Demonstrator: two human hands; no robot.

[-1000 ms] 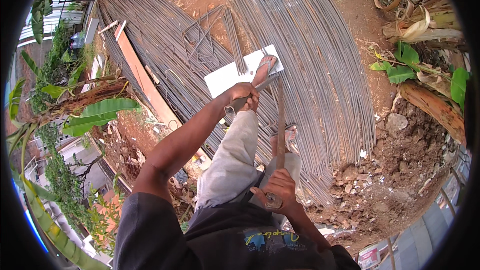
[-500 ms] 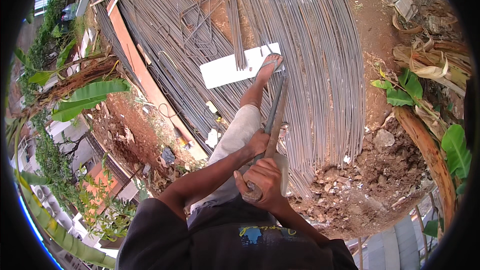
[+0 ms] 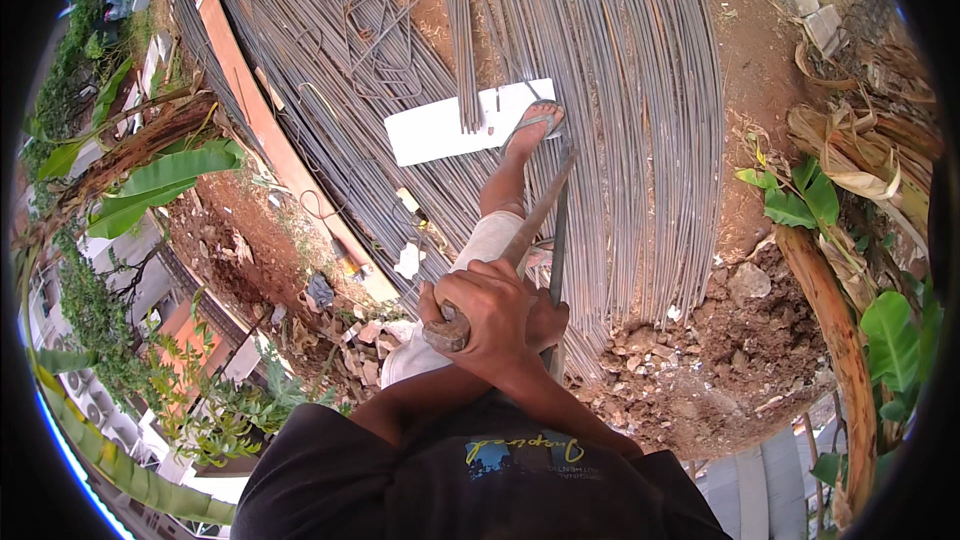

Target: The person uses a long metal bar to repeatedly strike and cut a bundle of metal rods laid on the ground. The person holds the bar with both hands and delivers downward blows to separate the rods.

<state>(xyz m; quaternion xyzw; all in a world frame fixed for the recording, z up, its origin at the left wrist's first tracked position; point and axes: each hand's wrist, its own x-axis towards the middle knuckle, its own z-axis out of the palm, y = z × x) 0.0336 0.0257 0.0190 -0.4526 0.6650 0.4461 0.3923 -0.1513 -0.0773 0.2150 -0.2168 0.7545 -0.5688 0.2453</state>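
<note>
My right hand is wrapped round the upper end of a thick, rusty brown pipe. The pipe slants away from me, its far end close to my sandalled foot. Beneath my right forearm, my left hand is closed on a thinner grey bar, partly covered by the crossed arms. Pipe and bar come together near the foot; whether they are joined there I cannot tell. The foot rests on a white board that lies over the steel rods.
Long steel reinforcing rods spread across the ground. A short bundle of rods overlaps the white board, near bent rod frames. A brown plank runs along the left. Rubble and a banana trunk are at right.
My right hand has swung left with the rusty pipe, while my left hand has shifted right and nearer with the grey bar. The forearms now cross, and pipe and bar have traded sides.
</note>
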